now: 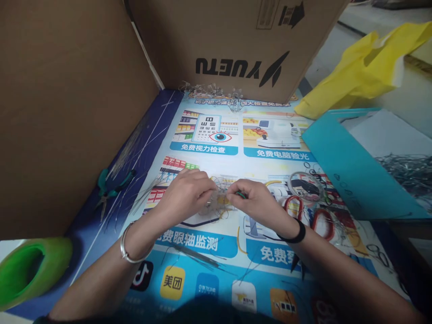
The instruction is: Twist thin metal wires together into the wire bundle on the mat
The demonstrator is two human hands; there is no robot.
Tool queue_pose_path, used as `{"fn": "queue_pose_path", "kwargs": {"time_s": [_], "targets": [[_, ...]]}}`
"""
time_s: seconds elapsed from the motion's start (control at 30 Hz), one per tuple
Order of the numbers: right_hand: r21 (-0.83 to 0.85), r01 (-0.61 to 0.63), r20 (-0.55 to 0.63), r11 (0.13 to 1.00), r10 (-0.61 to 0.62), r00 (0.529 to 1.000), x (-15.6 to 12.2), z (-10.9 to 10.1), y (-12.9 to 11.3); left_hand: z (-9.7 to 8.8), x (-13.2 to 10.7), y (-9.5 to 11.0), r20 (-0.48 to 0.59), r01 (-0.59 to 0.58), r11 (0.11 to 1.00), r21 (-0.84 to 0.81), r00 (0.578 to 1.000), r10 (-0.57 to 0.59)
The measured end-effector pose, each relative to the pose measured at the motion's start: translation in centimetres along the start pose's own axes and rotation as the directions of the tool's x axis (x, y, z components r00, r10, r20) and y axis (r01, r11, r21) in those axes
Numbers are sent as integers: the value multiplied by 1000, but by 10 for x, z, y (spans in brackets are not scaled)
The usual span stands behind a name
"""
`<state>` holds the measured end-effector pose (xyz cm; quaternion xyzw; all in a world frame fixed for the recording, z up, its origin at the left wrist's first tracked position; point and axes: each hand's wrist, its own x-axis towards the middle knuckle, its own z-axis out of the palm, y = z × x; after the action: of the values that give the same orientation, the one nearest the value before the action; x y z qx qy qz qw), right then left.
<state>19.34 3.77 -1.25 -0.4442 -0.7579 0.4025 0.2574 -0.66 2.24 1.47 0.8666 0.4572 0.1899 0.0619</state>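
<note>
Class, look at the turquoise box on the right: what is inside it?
Inside the turquoise box lies a tangle of thin wire beside a pale surface, perhaps paper. Whatever is beneath the wire is covered, and the picture's edge cuts off the box's right end.

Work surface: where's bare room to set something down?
Best-looking: printed eye-chart panel and machine panel, between the left hand, right hand and the wire pieces by the lettered carton. Smaller: blue strip between green tape roll and left forearm. Crowded: right of the right hand (red-handled scissors, clutter); farther up that strip (pliers, loose wires).
</note>
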Motion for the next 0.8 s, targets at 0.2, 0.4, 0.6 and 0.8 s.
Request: {"fn": "queue_pose_path", "kwargs": {"time_s": [0.2,0.4,0.6,0.8], "targets": [[-111,82,-72,990,-90,993,-6,0,-10,9,-10,-2,-219,-44,999,-33,975,36],[-163,47,-53,985,-56,997,-11,6,-7,22,-22,4,-361,-9,998,-67,933,-16],[-197,9,-164,980,-42,985,-12,14,-4,30,-29,16,-460,-17,995,-101,888,-32],[-208,74,-253,975,-126,959,-13,19,1,37,-32,15,-451,-13,990,-140,891,-52]]}}
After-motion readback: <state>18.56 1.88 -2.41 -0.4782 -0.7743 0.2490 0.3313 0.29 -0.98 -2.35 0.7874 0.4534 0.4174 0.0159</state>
